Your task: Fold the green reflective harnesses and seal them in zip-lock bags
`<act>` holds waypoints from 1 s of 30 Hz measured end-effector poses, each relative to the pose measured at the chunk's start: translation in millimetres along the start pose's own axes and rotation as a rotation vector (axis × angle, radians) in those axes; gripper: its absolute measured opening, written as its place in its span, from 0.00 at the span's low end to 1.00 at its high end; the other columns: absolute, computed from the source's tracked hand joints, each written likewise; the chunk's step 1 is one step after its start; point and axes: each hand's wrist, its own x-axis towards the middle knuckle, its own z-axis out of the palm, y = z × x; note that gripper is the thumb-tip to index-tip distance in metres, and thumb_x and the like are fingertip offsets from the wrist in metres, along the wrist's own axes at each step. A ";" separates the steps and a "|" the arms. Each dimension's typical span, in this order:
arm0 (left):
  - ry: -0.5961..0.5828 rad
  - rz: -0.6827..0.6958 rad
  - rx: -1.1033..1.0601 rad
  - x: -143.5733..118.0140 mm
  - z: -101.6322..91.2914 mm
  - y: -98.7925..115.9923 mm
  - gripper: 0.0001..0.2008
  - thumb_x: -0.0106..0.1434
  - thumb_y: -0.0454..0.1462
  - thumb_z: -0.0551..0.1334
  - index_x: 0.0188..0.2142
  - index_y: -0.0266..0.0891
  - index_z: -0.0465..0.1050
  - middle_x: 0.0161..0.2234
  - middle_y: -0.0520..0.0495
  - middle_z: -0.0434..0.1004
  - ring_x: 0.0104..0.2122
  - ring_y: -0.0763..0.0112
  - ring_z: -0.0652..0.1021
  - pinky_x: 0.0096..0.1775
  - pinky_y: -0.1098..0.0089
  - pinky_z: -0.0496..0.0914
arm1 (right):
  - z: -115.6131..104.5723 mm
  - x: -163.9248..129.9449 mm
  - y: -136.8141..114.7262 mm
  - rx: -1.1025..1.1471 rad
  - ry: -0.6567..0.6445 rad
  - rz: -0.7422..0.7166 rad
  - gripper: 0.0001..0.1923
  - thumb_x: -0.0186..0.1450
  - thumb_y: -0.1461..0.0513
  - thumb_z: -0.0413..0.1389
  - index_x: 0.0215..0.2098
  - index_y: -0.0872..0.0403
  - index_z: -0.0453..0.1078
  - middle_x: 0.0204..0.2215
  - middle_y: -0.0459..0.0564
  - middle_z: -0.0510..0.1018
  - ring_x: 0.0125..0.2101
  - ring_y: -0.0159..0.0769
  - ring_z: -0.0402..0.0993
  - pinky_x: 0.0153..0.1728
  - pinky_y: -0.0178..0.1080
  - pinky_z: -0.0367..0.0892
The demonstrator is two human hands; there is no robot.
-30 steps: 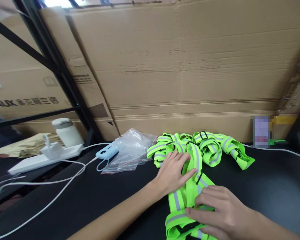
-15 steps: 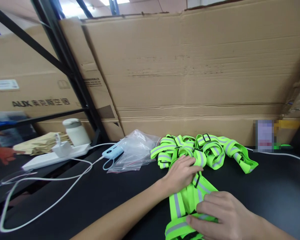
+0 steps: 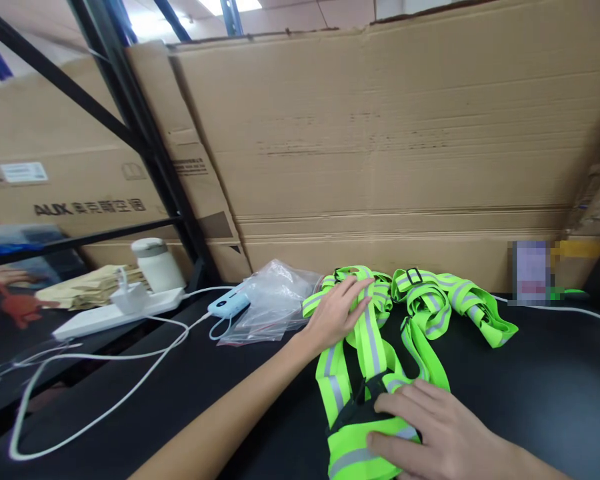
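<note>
The left hand [image 3: 337, 308] has slid away from the person, up onto the far part of the vest [image 3: 375, 347], fingers now flat and spread. The vest's straps have opened out, baring a dark gap between them. The right hand [image 3: 430, 437] has dropped slightly toward the near edge.

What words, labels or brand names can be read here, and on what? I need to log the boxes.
"AUX", then a row of characters too blurred to read: printed on the cardboard box at left.
White label on the same box: too small to read.
Printed block on the leaning cardboard sheet: too small to read.
Item by the back wall: blurred out, unreadable.
Nothing readable on the green straps.
</note>
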 end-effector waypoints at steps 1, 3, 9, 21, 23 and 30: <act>-0.064 0.025 -0.047 -1.8 -1.5 2.3 0.21 0.75 0.41 0.52 0.65 0.42 0.60 0.54 0.40 0.72 0.51 0.60 0.75 0.51 0.61 0.71 | 0.0 -1.8 1.5 -0.008 -0.031 0.012 0.10 0.69 0.58 0.57 0.48 0.49 0.71 0.44 0.52 0.79 0.40 0.40 0.74 0.42 0.40 0.69; -0.147 0.082 -0.111 -5.1 -6.7 3.3 0.24 0.75 0.39 0.50 0.68 0.45 0.52 0.62 0.41 0.66 0.60 0.60 0.70 0.59 0.57 0.66 | -3.8 -4.0 4.6 0.005 -0.076 0.042 0.12 0.66 0.60 0.58 0.48 0.50 0.71 0.48 0.52 0.78 0.42 0.41 0.74 0.45 0.42 0.68; 0.055 0.010 0.054 -8.4 -28.0 -14.2 0.14 0.69 0.38 0.54 0.52 0.40 0.68 0.48 0.39 0.74 0.49 0.54 0.74 0.50 0.54 0.68 | -15.8 -11.5 12.9 0.062 -0.163 0.168 0.32 0.60 0.68 0.55 0.64 0.56 0.61 0.47 0.53 0.79 0.46 0.42 0.75 0.52 0.42 0.65; -0.076 -0.261 0.016 -15.7 -4.7 -40.5 0.12 0.65 0.46 0.60 0.37 0.40 0.73 0.36 0.44 0.78 0.39 0.54 0.76 0.42 0.56 0.70 | -20.2 -3.8 17.6 0.033 0.034 0.190 0.26 0.58 0.74 0.50 0.53 0.56 0.70 0.47 0.51 0.81 0.43 0.45 0.71 0.50 0.47 0.60; -0.055 -0.279 -0.069 -12.9 -5.5 -40.4 0.13 0.66 0.45 0.59 0.30 0.41 0.71 0.29 0.47 0.76 0.34 0.57 0.76 0.39 0.59 0.70 | -21.3 -2.9 18.4 0.020 0.078 0.197 0.25 0.60 0.74 0.49 0.54 0.58 0.69 0.44 0.52 0.82 0.38 0.42 0.70 0.45 0.45 0.60; 0.428 -0.685 -0.793 -0.2 -15.7 -48.9 0.22 0.60 0.51 0.66 0.46 0.38 0.71 0.35 0.44 0.82 0.34 0.56 0.82 0.36 0.58 0.78 | -22.7 -4.7 24.7 -0.086 0.169 0.232 0.21 0.64 0.72 0.51 0.55 0.58 0.70 0.42 0.53 0.82 0.41 0.44 0.71 0.48 0.49 0.60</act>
